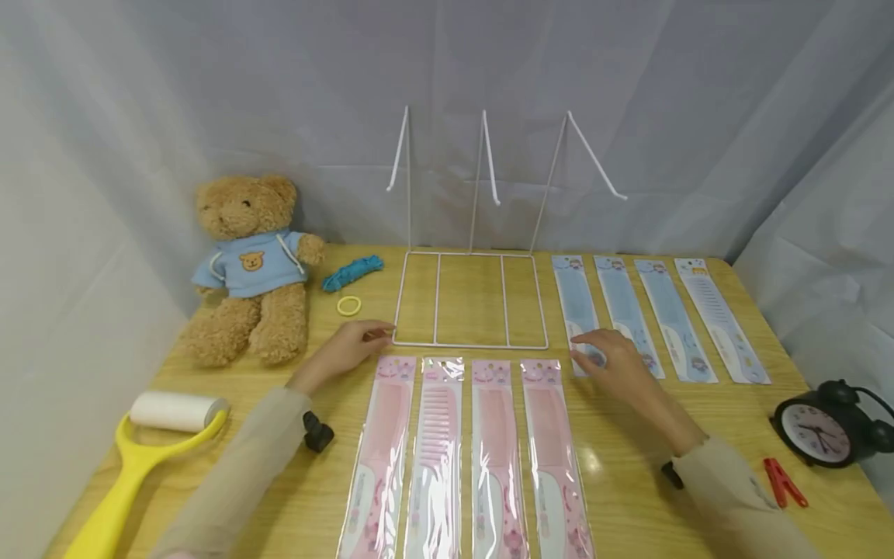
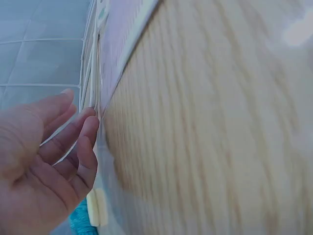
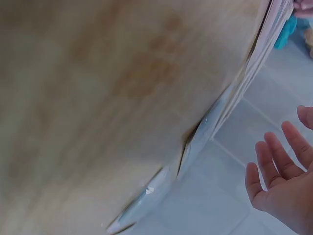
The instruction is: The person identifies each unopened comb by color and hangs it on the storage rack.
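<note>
Grey cloth [image 1: 314, 93] backs your desk [image 1: 628, 489]. Your left hand [image 1: 349, 347], gripping nothing, is at the white rack [image 1: 469, 345], near-left corner; your right hand [image 1: 618, 365], loose and empty, is over one blue comb [image 1: 576, 299]. Hooks [image 1: 490, 155] bare, four pink combs [image 1: 496, 435] and four blue lying flat: looks barely started.

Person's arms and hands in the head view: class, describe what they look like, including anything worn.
The left hand and right hand are bare, with no gloves visible. Long, pale beige fabric sleeves cover both forearms. A small, black, angular object shows beside the left cuff; another black piece peeks out by the right cuff. No cables are visible.
</note>
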Demonstrator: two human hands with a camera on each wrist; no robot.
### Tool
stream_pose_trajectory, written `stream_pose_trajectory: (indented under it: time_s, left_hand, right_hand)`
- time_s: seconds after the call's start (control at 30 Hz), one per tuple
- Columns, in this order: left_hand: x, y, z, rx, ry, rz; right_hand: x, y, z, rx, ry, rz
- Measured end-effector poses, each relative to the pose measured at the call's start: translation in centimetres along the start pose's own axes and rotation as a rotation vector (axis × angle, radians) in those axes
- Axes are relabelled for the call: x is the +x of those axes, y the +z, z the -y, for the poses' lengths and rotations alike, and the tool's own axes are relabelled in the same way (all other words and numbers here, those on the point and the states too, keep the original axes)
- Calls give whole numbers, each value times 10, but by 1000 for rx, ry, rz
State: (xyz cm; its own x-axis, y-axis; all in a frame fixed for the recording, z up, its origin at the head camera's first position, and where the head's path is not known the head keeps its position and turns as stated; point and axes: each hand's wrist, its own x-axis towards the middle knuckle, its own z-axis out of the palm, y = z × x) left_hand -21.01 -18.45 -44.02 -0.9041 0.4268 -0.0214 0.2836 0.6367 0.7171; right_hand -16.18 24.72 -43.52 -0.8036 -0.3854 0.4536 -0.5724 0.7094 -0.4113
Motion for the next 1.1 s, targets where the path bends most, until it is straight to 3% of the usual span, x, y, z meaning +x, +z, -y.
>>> stream_pose_trajectory:
  time_s: [0.27, 0.43, 0.73, 1.1]
  left_hand:
    - [6, -1, 0, -77, -64, 5]
    - [9, -1, 0, -66, -95, 1]
    - [13, 1, 5, -68, -93, -39]
    - [13, 4, 8, -105, -130, -51]
  right_hand:
    - [-20, 2, 18, 133, 157, 147]
    - [-40, 8, 30, 198, 254, 231]
    - [-66, 15, 53, 156, 397, 305]
    - [-80, 22, 76, 140, 397, 336]
